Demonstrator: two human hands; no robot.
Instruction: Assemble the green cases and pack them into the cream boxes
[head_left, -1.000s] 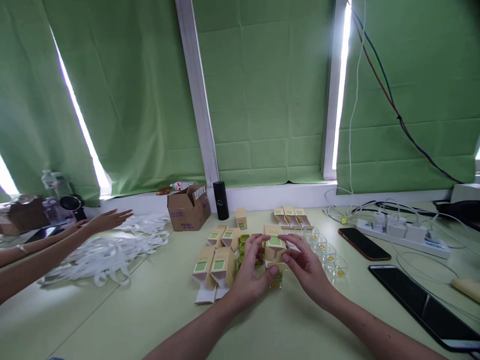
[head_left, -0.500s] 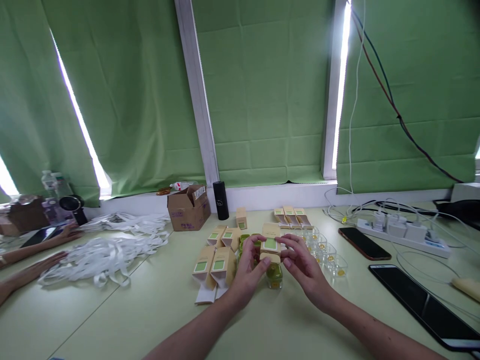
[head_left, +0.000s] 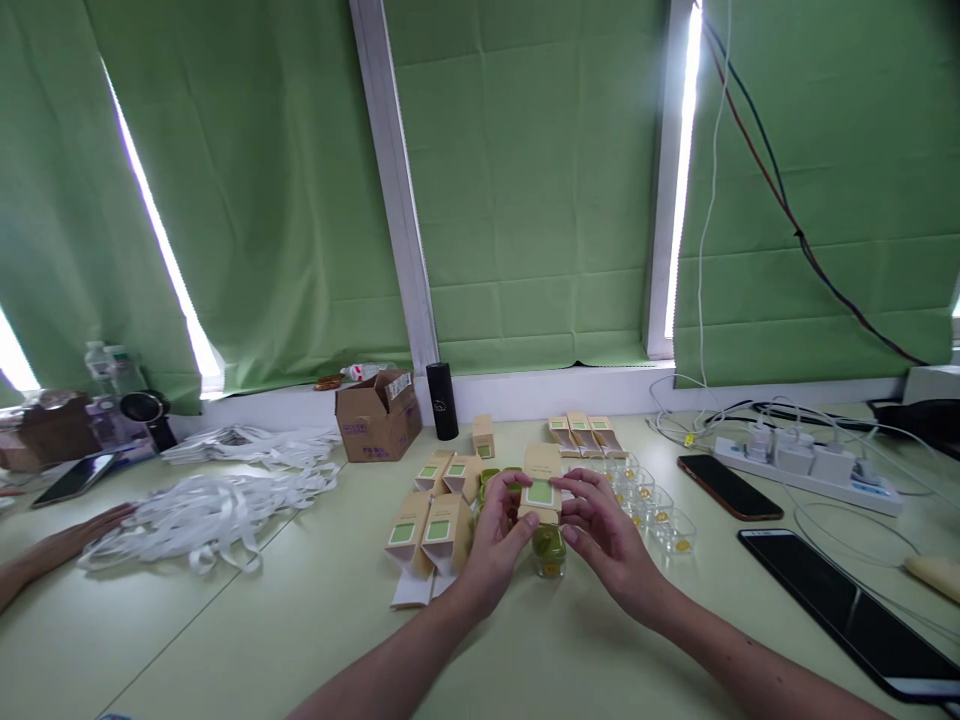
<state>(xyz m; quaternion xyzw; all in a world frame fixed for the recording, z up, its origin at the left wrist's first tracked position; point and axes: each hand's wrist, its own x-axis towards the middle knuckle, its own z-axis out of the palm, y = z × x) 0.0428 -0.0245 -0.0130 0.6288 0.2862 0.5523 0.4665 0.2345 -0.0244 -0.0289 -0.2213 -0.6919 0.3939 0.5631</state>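
A small tan box (head_left: 541, 493) with a green label is held between both hands at the centre. My left hand (head_left: 495, 545) grips its left side, and my right hand (head_left: 611, 545) has its fingers against the right side. Just below the box, a green glass jar (head_left: 550, 552) stands on the table. Several tan boxes (head_left: 448, 530) with green labels and white flaps stand left of my left hand. More green jars are partly hidden behind my hands. Clear glass jars (head_left: 660, 512) with yellow spots at the bottom stand in rows right of and behind my right hand.
White ribbons (head_left: 202, 510) lie at the left beside another person's hand (head_left: 97, 535). At the back are a cardboard box (head_left: 379, 418), a black cylinder (head_left: 442, 402) and three tan boxes (head_left: 583, 433). Phones (head_left: 727, 487), a tablet (head_left: 847, 610) and a power strip (head_left: 806, 470) lie right.
At the far left, one of the other person's hands has drawn back from the phone there. The held box has tilted slightly, and its lower flap shows less; my hands have barely moved.
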